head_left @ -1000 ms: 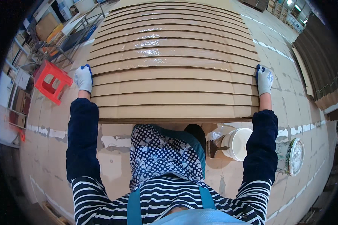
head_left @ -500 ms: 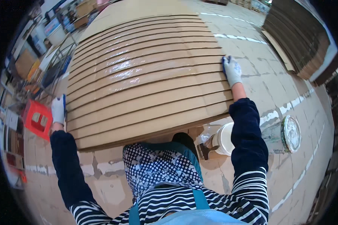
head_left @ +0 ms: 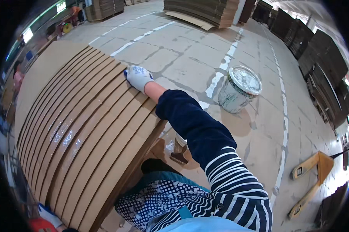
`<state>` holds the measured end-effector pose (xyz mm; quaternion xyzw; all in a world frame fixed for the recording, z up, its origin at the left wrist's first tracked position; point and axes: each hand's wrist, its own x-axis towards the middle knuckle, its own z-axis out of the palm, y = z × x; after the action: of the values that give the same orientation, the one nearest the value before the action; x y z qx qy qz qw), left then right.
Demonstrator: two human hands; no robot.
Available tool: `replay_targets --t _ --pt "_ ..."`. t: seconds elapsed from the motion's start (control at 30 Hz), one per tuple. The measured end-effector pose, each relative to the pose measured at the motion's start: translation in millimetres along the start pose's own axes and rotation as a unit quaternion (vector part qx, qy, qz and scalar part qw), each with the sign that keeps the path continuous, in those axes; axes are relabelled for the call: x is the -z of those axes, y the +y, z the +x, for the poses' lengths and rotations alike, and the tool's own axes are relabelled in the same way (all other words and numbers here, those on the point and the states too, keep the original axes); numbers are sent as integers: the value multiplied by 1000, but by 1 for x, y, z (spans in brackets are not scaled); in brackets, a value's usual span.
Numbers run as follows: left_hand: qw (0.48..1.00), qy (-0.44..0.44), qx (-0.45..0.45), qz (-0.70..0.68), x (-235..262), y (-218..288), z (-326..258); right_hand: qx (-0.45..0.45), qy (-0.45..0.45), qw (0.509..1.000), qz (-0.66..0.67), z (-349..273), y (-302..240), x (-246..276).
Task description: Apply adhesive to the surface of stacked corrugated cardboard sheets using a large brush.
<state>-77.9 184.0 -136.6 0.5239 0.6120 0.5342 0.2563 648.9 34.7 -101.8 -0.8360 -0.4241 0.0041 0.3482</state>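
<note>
A fanned stack of brown cardboard sheets (head_left: 85,127) lies in front of me on the left, its edges stepped like stairs. Shiny clear film or tape shows on the middle sheets. My right hand (head_left: 139,77), in a white glove with a blue palm, is closed over the stack's right edge, its fingertips hidden. At the lower left, my left hand (head_left: 50,216), gloved the same way, holds the opposite edge and is partly cut off by the picture's rim. Whatever bears the stack is hidden beneath it.
Right of my arm stands a stained, lidded bucket (head_left: 240,89). A brush (head_left: 179,156) sits by a white bucket (head_left: 180,141) partly behind my sleeve. A red plastic stool (head_left: 41,225) is beside my left hand. A yellow pallet jack (head_left: 317,170) and cardboard piles (head_left: 201,11) stand farther off.
My view has swung to the right, so the stack and my left hand appear farther left. The pallet jack has come into view. Both hands stay at the stack's edges.
</note>
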Motion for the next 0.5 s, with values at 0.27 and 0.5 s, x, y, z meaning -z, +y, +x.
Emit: replay_targets --t 0.27,0.5 --pt "925 100 -186 316 -5 -12 18 -26 13 999 -38 11 -4 -2" --pt "883 63 -106 453 -5 -2 17 -35 2 998 -59 9 -7 1"
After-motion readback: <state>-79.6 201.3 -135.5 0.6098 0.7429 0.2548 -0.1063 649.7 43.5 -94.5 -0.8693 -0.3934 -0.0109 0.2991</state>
